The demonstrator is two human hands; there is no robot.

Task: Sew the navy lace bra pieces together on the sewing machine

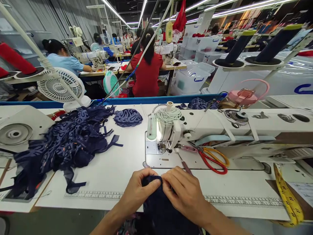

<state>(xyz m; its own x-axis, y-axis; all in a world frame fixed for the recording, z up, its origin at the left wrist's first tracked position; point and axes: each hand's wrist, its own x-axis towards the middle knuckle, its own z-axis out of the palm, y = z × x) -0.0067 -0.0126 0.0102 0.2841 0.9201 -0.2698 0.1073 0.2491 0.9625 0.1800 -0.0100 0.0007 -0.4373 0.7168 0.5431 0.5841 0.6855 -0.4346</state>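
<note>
My left hand (139,191) pinches the top edge of a dark navy fabric piece (155,204) between thumb and fingers. Close beside it, my right hand (184,194) grips the same edge with bent fingers. The cloth hangs down over the table's front edge toward my lap, its lower part in shadow. Just beyond my hands is the needle area of a white sewing machine (207,122). Scissors with red and yellow handles (215,160) lie on its bed, beside a thin tool with a brown handle (187,168).
Left on the table is a heap of navy patterned garment pieces (70,137), with one rounded cup piece (128,117) apart. A yellow tape measure (290,199) drapes at right. Behind stand a white fan (61,85), thread cones (236,49) and people seated at other machines.
</note>
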